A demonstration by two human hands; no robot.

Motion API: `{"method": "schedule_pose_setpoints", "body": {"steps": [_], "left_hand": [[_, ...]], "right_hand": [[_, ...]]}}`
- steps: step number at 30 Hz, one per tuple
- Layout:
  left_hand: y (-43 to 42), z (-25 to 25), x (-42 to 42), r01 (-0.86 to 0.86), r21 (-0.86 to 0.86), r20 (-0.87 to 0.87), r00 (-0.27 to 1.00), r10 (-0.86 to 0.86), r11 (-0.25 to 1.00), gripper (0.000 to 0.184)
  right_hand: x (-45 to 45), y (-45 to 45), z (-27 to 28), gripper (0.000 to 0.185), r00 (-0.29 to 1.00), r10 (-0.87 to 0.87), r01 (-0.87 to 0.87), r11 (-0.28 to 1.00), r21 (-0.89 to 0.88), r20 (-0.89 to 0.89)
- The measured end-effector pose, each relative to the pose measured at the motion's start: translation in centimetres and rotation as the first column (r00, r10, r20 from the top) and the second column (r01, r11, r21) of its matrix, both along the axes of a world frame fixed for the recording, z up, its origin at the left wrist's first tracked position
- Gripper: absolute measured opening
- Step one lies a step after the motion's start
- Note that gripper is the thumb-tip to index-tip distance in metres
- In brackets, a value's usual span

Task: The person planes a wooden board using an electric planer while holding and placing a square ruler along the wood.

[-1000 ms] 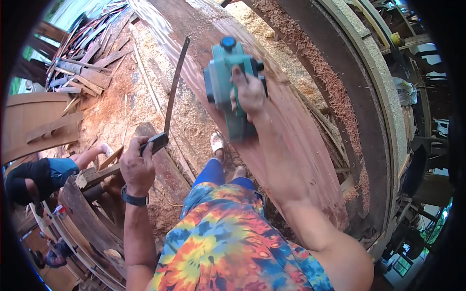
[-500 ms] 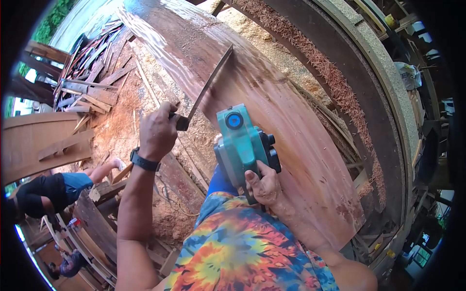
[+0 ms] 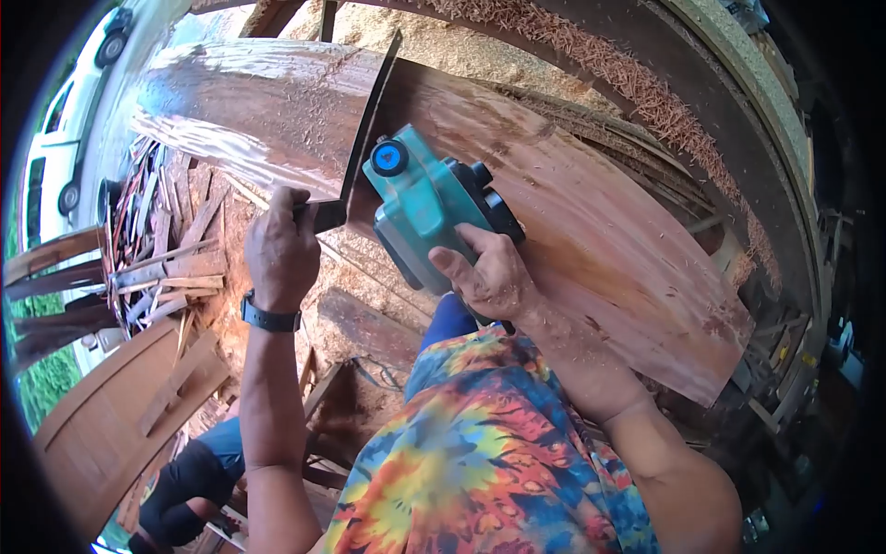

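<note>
My left hand (image 3: pixel 284 249), with a dark watch (image 3: pixel 269 312) on the wrist, is closed round the black stock of a try square (image 3: pixel 371 120). Its long, thin blade reaches across the wide reddish plank (image 3: pixel 609 249), and a dark shadow lies beside it. My right hand (image 3: pixel 494 277) grips the rear handle of a teal electric planer (image 3: pixel 429 198) with a blue-capped front knob. The planer is close in front of my body, over the near edge of the plank. Its underside is hidden, so I cannot tell whether it touches the wood.
Shavings lie on a dark curved beam (image 3: pixel 646 120) beyond the plank. Scrap wood (image 3: pixel 175 249) is heaped at the left above sawdust-covered ground. Another person (image 3: pixel 189 485) is at the lower left, near a broad wooden panel (image 3: pixel 120 406). A white vehicle (image 3: pixel 65 138) stands farther off.
My view has turned, so the plank lies more crosswise. The try square's blade points more steeply upward in view. The planer has shifted up and left in view, still in my right hand.
</note>
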State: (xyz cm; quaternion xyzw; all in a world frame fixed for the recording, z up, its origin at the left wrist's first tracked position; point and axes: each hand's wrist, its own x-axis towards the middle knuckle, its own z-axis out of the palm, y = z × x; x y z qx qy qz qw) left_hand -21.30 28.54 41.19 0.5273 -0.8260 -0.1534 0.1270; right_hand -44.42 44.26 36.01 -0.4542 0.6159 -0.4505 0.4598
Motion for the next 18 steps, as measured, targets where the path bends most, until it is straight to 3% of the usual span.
{"method": "schedule_pose_setpoints", "body": {"steps": [1,2,4,8,14,18], "left_hand": [[-0.2,0.3,0.4,-0.045,-0.018,0.020,0.999,0.046,0.999,0.014],[-0.6,0.1,1.5,-0.087,0.019,-0.098,0.991,0.088,0.996,0.014],[-1.0,0.6,3.3,-0.181,0.008,-0.144,0.973,0.180,0.983,0.015],[-1.4,0.4,5.8,-0.294,-0.069,-0.172,0.945,0.279,0.953,0.016],[-3.2,-1.9,7.4,-0.325,-0.112,0.026,0.944,0.330,0.939,0.023],[-4.7,-1.5,7.9,-0.220,-0.192,0.166,0.953,0.253,0.956,0.027]], "right_hand": [[0.2,-0.7,-0.2,0.075,1.000,-0.010,0.009,1.000,-0.008,-0.011],[0.5,-1.5,-0.1,0.075,1.000,-0.015,0.015,1.000,-0.015,-0.023],[0.9,-4.0,0.3,0.073,0.999,-0.036,0.035,0.999,-0.042,-0.019],[1.5,-12.2,-0.2,0.071,0.999,-0.038,0.034,0.994,-0.104,-0.034],[2.5,-25.9,-1.1,0.071,0.989,0.032,-0.037,0.999,0.030,0.144],[1.9,-21.5,-1.2,0.073,0.999,-0.017,0.018,1.000,0.015,-0.048]]}}
